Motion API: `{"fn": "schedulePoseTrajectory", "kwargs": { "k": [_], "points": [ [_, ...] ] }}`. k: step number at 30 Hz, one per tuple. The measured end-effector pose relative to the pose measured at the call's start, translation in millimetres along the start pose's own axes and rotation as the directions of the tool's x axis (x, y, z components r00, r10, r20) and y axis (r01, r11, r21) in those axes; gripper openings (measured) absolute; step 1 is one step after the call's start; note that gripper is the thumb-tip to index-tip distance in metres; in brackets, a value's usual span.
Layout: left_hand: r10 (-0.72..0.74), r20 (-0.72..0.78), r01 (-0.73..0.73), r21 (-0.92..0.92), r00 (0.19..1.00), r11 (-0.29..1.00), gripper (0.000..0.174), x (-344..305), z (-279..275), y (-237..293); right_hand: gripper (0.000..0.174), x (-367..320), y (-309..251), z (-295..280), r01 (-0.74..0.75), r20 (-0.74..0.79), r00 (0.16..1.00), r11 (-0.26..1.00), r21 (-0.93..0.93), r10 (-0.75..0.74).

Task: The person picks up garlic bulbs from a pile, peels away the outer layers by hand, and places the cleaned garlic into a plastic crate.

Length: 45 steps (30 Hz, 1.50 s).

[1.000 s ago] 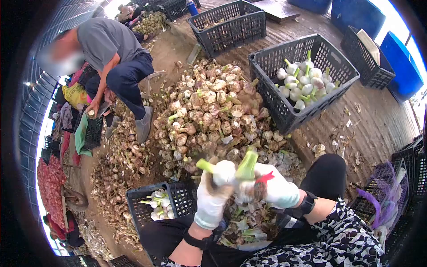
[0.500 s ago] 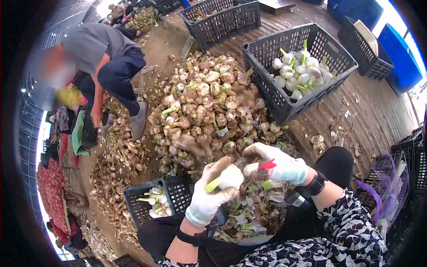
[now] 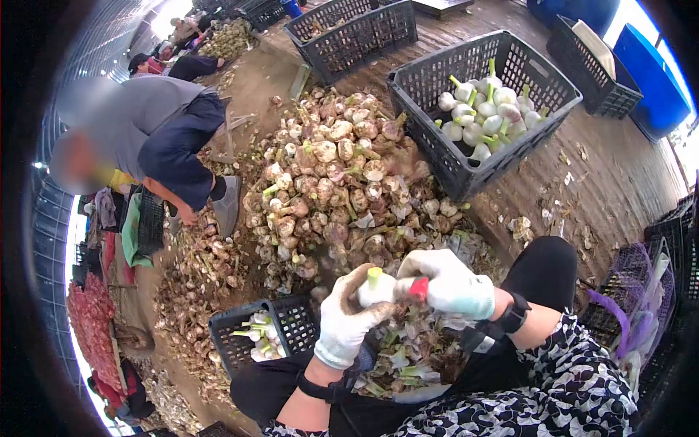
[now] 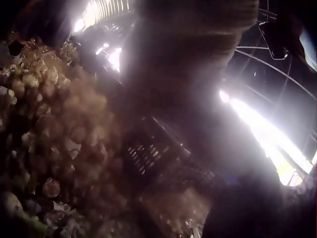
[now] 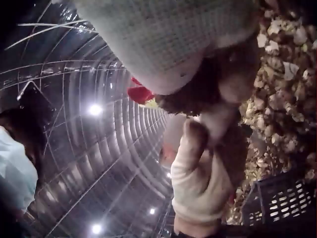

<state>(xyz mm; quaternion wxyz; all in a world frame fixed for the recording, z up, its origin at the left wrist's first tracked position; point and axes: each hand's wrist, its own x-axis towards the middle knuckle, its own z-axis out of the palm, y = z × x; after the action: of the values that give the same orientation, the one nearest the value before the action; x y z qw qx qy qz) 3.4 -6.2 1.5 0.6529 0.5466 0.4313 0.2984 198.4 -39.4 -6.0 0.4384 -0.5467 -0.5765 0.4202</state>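
Observation:
My left hand [image 3: 342, 320], in a white glove with soiled fingertips, grips a white garlic bulb [image 3: 377, 291] with a short green stem stub pointing up. Close on its right, my gloved right hand [image 3: 455, 284] has its fingers curled, with a small red object [image 3: 419, 289] showing at them. Most of that object is hidden by the hand, so I cannot tell its kind. In the right wrist view the red object [image 5: 140, 93] sticks out below the glove, and the left hand [image 5: 200, 178] comes up to the bulb from below. The left wrist view is dark and blurred.
A big heap of unpeeled garlic [image 3: 328, 175] lies ahead. A black crate [image 3: 466, 164] of cleaned bulbs stands at right; a smaller crate [image 3: 295, 320] with bulbs is at left. Peelings [image 3: 415, 349] lie below my hands. Another person [image 3: 156, 124] bends over at left.
The hands parted, with the bulb in the left hand, then came together again. The long green stem seen earlier at the right hand is gone from view. The person at left has bent lower.

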Motion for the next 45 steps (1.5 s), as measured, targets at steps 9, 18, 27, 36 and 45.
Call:
{"fn": "schedulePoseTrajectory", "kwargs": {
  "k": [9, 18, 27, 36, 45],
  "points": [
    [-0.083, -0.042, 0.075, -0.169, 0.996, 0.983, 0.064, -3, -3, 6, 0.022, -4, -1, 11, -0.021, 0.037, 0.999, 0.989, 0.144, 0.015],
    [-0.070, 0.049, 0.080, -0.262, 0.996, 0.962, 0.074, -3, -13, 15, 0.010, 8, -8, -3, -0.458, 0.284, 0.887, 0.621, 0.636, 0.364],
    [-0.233, -0.223, 0.062, -0.584, 0.947, 0.810, 0.033, -2, -7, -4, 0.016, -11, -19, 63, 0.357, -0.103, 0.934, 0.913, 0.197, -0.343],
    [-0.141, -0.246, -0.079, -0.708, 0.959, 0.702, 0.021, 0, -6, 3, 0.046, 0, -20, 62, -0.031, 0.033, 0.999, 0.770, 0.637, 0.013],
    [-0.257, -0.107, 0.051, -0.840, 0.960, 0.541, 0.039, 5, -34, 0, 0.028, 1, 36, 35, 0.011, 0.491, 0.864, 0.969, -0.246, 0.114]
  ]
}}
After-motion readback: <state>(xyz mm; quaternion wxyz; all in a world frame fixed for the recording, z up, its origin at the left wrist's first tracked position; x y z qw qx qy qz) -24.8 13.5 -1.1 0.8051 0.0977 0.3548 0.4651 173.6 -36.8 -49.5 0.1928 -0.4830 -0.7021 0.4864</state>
